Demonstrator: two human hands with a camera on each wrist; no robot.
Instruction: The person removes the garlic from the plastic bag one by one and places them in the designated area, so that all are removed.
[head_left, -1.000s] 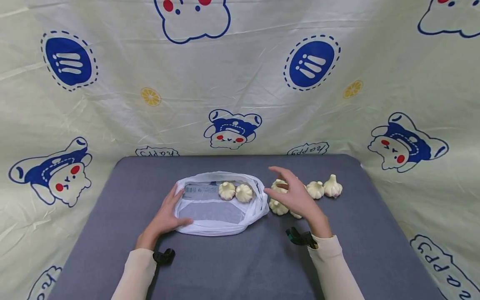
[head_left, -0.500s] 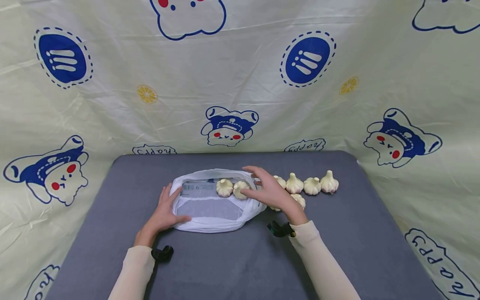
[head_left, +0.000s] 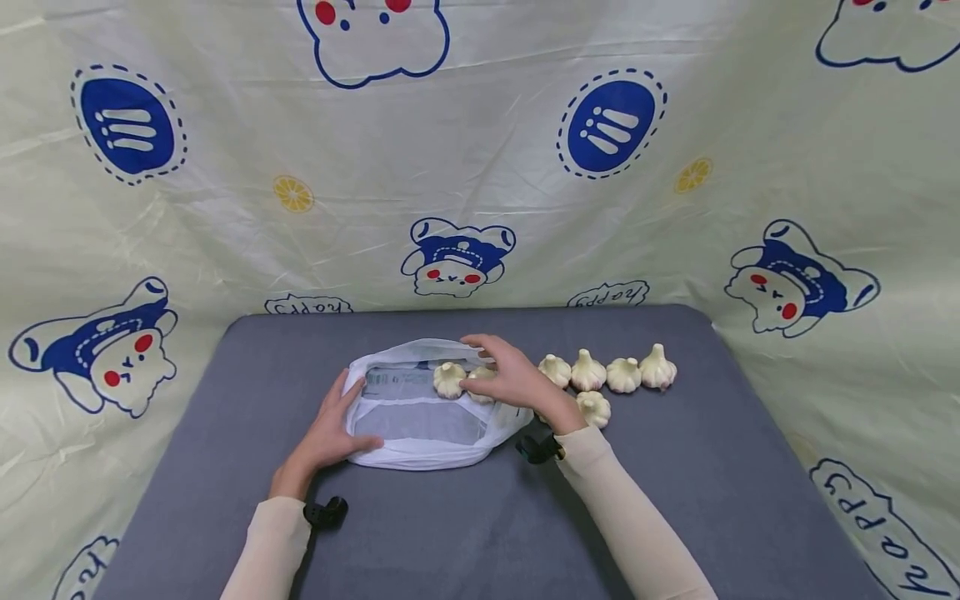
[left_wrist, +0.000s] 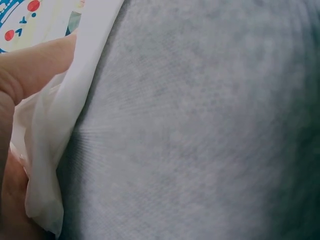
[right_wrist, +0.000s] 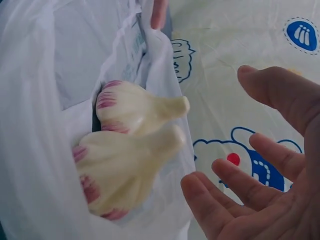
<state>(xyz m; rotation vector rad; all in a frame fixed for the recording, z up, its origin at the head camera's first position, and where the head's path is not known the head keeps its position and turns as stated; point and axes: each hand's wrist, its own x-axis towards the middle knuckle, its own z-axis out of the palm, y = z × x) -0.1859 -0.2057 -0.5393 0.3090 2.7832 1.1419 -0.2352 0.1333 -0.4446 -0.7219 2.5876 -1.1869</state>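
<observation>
A white plastic bag (head_left: 420,454) lies with its mouth spread wide, printing showing on its inner side. My left hand (head_left: 330,425) rests along its left edge, fingers spread and thumb over the front rim. In the left wrist view the thumb (left_wrist: 37,67) lies against the white plastic. Two garlic bulbs sit inside the bag at its right: one garlic bulb (head_left: 448,380) is in plain sight, the other garlic bulb (right_wrist: 132,170) partly behind my right hand (head_left: 513,379) in the head view. In the right wrist view that hand's fingers are spread beside the bulbs, holding nothing.
Several loose garlic bulbs (head_left: 623,375) stand right of the bag on the grey table (head_left: 450,533), one garlic bulb (head_left: 594,408) nearer the front. A patterned curtain (head_left: 480,150) hangs behind the table.
My right hand has moved left from beside the loose garlic bulbs to over the bag's right side. The left hand keeps its place at the bag's left edge.
</observation>
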